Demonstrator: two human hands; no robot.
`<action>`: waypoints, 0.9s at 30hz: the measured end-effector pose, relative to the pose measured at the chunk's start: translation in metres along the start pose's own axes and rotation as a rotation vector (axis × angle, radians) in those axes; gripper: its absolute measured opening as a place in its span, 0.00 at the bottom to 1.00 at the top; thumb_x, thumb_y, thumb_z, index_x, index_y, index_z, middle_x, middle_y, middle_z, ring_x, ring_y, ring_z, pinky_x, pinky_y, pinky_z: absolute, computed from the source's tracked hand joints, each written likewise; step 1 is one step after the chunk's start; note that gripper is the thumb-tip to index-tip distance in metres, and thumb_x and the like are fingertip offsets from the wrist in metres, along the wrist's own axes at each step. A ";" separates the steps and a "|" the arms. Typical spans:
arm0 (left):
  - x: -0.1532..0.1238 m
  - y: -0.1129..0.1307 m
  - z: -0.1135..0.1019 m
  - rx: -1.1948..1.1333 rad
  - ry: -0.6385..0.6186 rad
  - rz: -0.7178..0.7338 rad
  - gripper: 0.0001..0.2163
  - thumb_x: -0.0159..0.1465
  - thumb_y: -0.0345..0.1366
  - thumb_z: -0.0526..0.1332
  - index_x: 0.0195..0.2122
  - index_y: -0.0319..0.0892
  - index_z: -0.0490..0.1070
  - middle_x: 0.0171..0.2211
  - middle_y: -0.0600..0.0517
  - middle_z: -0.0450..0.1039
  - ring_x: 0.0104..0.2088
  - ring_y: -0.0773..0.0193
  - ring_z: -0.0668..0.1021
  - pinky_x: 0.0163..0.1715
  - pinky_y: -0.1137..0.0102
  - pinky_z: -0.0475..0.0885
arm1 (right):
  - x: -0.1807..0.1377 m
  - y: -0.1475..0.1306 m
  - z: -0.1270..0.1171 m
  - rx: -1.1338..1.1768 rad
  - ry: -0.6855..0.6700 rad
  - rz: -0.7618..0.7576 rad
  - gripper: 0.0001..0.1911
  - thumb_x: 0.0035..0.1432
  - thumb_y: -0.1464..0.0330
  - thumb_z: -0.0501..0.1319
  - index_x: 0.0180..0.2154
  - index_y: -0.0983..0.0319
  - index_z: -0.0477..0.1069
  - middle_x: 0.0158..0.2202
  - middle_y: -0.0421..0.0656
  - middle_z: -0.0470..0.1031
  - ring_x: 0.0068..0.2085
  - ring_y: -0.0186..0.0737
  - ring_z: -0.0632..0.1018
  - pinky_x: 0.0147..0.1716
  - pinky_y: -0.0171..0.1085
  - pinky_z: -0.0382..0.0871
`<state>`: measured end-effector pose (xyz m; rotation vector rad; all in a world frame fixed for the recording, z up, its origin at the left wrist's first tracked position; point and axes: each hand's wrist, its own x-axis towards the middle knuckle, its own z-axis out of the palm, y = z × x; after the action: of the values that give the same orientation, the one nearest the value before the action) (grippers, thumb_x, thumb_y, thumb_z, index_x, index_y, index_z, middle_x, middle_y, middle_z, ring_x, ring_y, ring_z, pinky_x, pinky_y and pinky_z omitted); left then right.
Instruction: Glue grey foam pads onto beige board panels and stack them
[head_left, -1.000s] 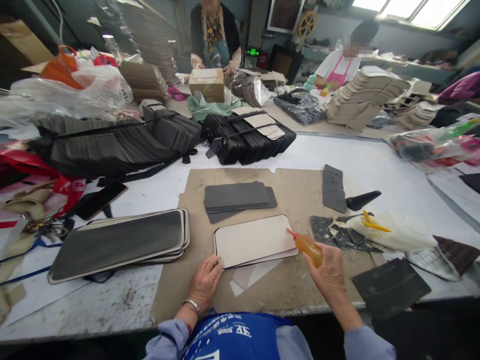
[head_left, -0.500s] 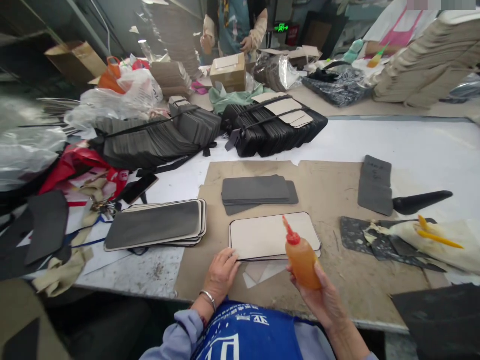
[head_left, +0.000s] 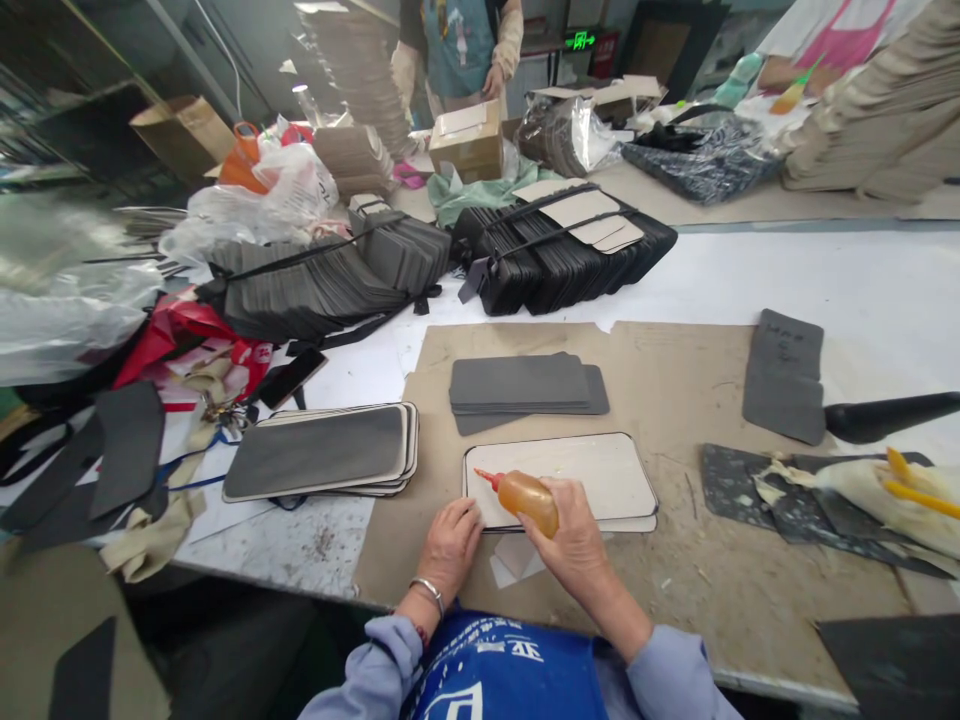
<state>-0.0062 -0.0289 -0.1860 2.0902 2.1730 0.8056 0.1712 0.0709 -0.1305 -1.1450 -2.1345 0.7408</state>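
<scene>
My right hand [head_left: 574,535] is wrapped round a squeeze bottle [head_left: 529,502] of amber liquid. The bottle lies tilted nearly on its side, its red nozzle pointing left over a cream panel [head_left: 592,470] with dark edges. Whether the tip touches the panel, I cannot tell. My left hand [head_left: 452,540] rests with fingers stretched out at the panel's front left corner. Another pale panel edge shows beneath. Just behind lie several grey strips [head_left: 517,383] in a small pile. To the left is a stack of cream-edged panels with a grey piece [head_left: 322,450] on top.
Strapped bundles of grey pieces [head_left: 322,290] and black pieces [head_left: 562,265] stand farther back. At right lie a black-handled tool [head_left: 892,415] and a glue-spotted dark sheet [head_left: 739,485]. A phone [head_left: 294,378] is at left. A co-worker [head_left: 461,50] stands across the table.
My right hand has tipped the bottle from upright to nearly level and brought it left over the panel. My left hand stays at the corner. The view has shifted slightly.
</scene>
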 end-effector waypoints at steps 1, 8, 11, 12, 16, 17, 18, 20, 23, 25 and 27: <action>0.000 0.000 0.001 -0.002 0.000 -0.004 0.07 0.62 0.31 0.53 0.37 0.40 0.70 0.38 0.46 0.74 0.40 0.60 0.75 0.40 0.63 0.75 | 0.002 0.000 0.000 -0.031 -0.016 -0.023 0.17 0.53 0.68 0.58 0.46 0.60 0.60 0.38 0.47 0.66 0.41 0.45 0.68 0.40 0.46 0.67; 0.000 -0.001 0.002 -0.015 0.020 -0.020 0.07 0.62 0.31 0.54 0.38 0.41 0.70 0.37 0.47 0.74 0.39 0.60 0.76 0.39 0.63 0.75 | -0.009 0.030 -0.064 -0.204 0.177 0.179 0.20 0.49 0.56 0.59 0.42 0.61 0.63 0.37 0.46 0.66 0.40 0.47 0.68 0.41 0.48 0.65; 0.001 -0.001 -0.002 -0.042 0.006 -0.033 0.07 0.62 0.32 0.53 0.39 0.41 0.70 0.38 0.47 0.74 0.39 0.61 0.75 0.40 0.63 0.75 | -0.025 0.045 -0.103 0.058 0.349 0.575 0.28 0.42 0.52 0.63 0.43 0.59 0.63 0.38 0.44 0.67 0.39 0.45 0.70 0.40 0.47 0.66; 0.001 0.000 -0.004 -0.051 0.004 -0.040 0.07 0.63 0.32 0.53 0.39 0.40 0.70 0.38 0.46 0.74 0.40 0.61 0.75 0.40 0.63 0.75 | -0.031 0.049 -0.114 0.229 0.400 0.710 0.28 0.43 0.52 0.62 0.44 0.58 0.63 0.38 0.43 0.67 0.38 0.45 0.71 0.38 0.46 0.67; 0.001 0.004 -0.011 -0.077 0.020 -0.094 0.08 0.63 0.33 0.53 0.40 0.40 0.69 0.39 0.46 0.73 0.40 0.61 0.75 0.41 0.63 0.74 | -0.052 0.062 -0.138 0.870 0.477 0.945 0.26 0.51 0.48 0.52 0.46 0.56 0.64 0.40 0.46 0.70 0.34 0.44 0.73 0.29 0.43 0.68; 0.001 0.006 -0.012 -0.085 0.021 -0.100 0.08 0.63 0.33 0.53 0.40 0.40 0.69 0.38 0.46 0.73 0.40 0.61 0.75 0.42 0.63 0.74 | -0.057 0.064 -0.139 0.954 0.480 0.963 0.27 0.51 0.47 0.51 0.46 0.56 0.64 0.40 0.47 0.70 0.34 0.44 0.73 0.28 0.44 0.68; 0.001 0.008 -0.013 -0.095 0.021 -0.099 0.08 0.63 0.33 0.53 0.40 0.40 0.69 0.38 0.47 0.73 0.40 0.61 0.75 0.41 0.63 0.74 | -0.061 0.064 -0.139 1.009 0.483 0.983 0.27 0.50 0.46 0.52 0.46 0.56 0.65 0.40 0.47 0.71 0.35 0.45 0.73 0.29 0.44 0.69; 0.001 0.013 -0.014 -0.109 0.021 -0.087 0.08 0.63 0.33 0.53 0.40 0.41 0.69 0.37 0.47 0.73 0.39 0.62 0.75 0.41 0.65 0.74 | -0.066 0.061 -0.136 1.032 0.485 1.039 0.28 0.45 0.46 0.58 0.43 0.56 0.67 0.40 0.46 0.72 0.36 0.46 0.74 0.31 0.45 0.70; -0.001 0.018 -0.014 -0.107 0.015 -0.080 0.07 0.63 0.33 0.54 0.39 0.41 0.70 0.36 0.48 0.73 0.38 0.62 0.75 0.41 0.65 0.74 | -0.070 0.054 -0.129 0.951 0.394 1.059 0.27 0.39 0.54 0.67 0.41 0.57 0.68 0.41 0.44 0.73 0.39 0.44 0.74 0.35 0.42 0.71; -0.002 0.021 -0.013 -0.099 0.013 -0.082 0.07 0.63 0.33 0.54 0.39 0.42 0.70 0.36 0.48 0.74 0.38 0.63 0.75 0.41 0.65 0.74 | -0.070 0.052 -0.125 0.911 0.309 1.041 0.26 0.37 0.59 0.69 0.41 0.58 0.68 0.40 0.43 0.74 0.38 0.41 0.74 0.35 0.38 0.71; -0.003 0.024 -0.013 -0.089 0.029 -0.084 0.08 0.63 0.33 0.54 0.39 0.42 0.70 0.36 0.48 0.74 0.38 0.63 0.75 0.40 0.65 0.74 | -0.069 0.056 -0.122 0.914 0.287 1.044 0.26 0.36 0.60 0.70 0.40 0.58 0.68 0.39 0.42 0.74 0.38 0.40 0.74 0.35 0.36 0.71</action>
<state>0.0115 -0.0366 -0.1667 1.9446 2.1792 0.9129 0.3198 0.0612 -0.1055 -1.5928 -0.6309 1.6237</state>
